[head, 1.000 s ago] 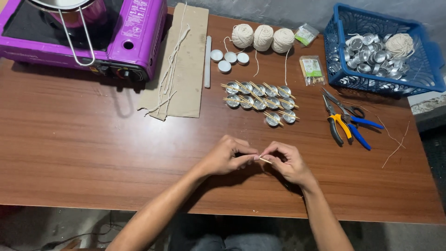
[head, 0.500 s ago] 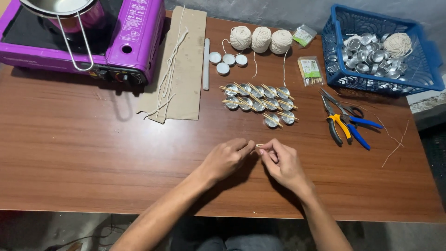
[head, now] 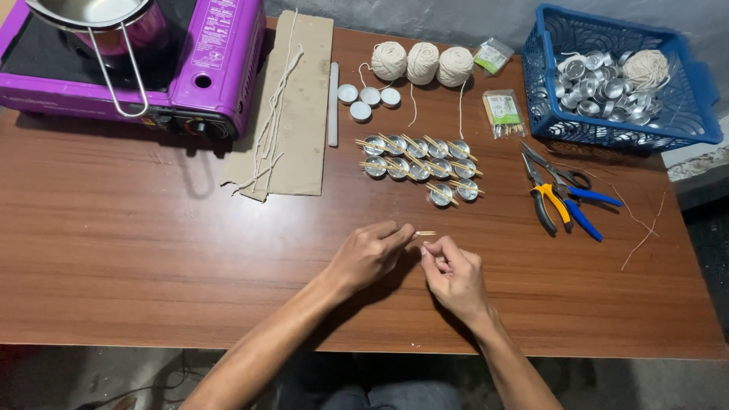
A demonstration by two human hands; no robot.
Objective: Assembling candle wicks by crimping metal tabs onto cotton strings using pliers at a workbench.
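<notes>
Near edge: bare table (head: 152, 258) lying open left of the left hand (head: 370, 254).
Ahead: rows of small metal cups (head: 420, 168) blocking the reach forward.
Right: pliers (head: 558, 199) sitting beside open wood.

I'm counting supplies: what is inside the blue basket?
The blue basket holds a heap of small metal cups and a ball of string on them. Anything beneath the heap is hidden.

Home candle-making table (head: 152, 250), stove (head: 137, 61)
</notes>
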